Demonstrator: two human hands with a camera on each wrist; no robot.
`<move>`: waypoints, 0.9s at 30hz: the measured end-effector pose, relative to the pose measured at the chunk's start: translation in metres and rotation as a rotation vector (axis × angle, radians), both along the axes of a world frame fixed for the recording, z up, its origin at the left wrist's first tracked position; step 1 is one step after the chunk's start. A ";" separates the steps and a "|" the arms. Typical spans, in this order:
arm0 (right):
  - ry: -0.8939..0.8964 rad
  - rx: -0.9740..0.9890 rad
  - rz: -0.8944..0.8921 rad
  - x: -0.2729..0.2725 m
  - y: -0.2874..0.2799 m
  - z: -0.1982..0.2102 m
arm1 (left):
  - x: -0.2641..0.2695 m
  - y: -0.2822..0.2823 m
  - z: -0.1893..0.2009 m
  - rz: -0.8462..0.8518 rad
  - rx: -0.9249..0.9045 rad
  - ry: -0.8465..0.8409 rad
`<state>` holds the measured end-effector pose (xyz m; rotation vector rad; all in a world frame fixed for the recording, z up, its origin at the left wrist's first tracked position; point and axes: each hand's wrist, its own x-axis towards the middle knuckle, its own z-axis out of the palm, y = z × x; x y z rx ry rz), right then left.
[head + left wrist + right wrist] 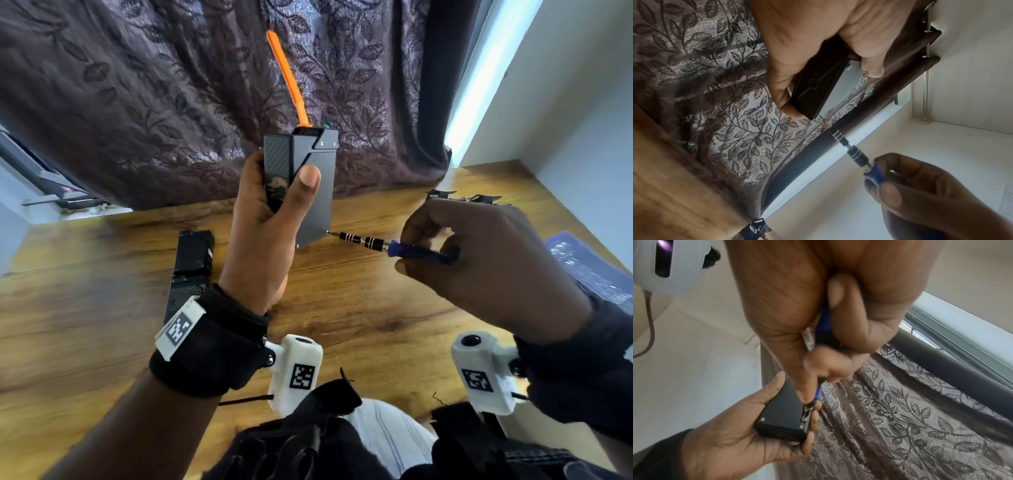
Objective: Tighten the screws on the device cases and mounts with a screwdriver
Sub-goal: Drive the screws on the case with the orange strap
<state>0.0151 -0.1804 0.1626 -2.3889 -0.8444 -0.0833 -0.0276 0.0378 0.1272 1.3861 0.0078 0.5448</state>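
My left hand (270, 219) grips a dark grey device case (317, 202) upright above the table, thumb across its front. An orange strip (287, 78) sticks up from the top of the case. My right hand (479, 260) pinches the blue handle of a screwdriver (394, 245), which lies nearly level. Its tip touches a screw at the case's lower right corner (327, 232). In the left wrist view the screwdriver (851, 151) meets the case (813, 92) at its corner. The right wrist view shows the screwdriver shaft (806, 412) against the case (783, 417).
A second black case (190, 270) lies on the wooden table (359, 308) left of my left wrist. Small black mounts (459, 197) sit at the far right edge, beside a blue-printed sheet (589, 267). A patterned curtain (154, 102) hangs behind the table.
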 end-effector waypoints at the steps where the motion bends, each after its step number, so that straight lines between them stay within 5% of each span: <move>1: 0.007 0.030 -0.024 -0.001 0.002 0.000 | -0.001 0.002 0.000 -0.003 0.003 0.002; 13: 0.030 -0.077 0.070 -0.009 0.024 -0.009 | -0.003 0.028 -0.011 -0.011 0.004 0.034; 18: 0.060 0.075 -0.034 -0.011 0.024 -0.012 | -0.001 0.025 -0.015 -0.028 0.004 0.032; 27: -0.019 -0.188 0.033 -0.004 0.019 -0.010 | 0.004 0.019 -0.017 -0.037 -0.077 0.023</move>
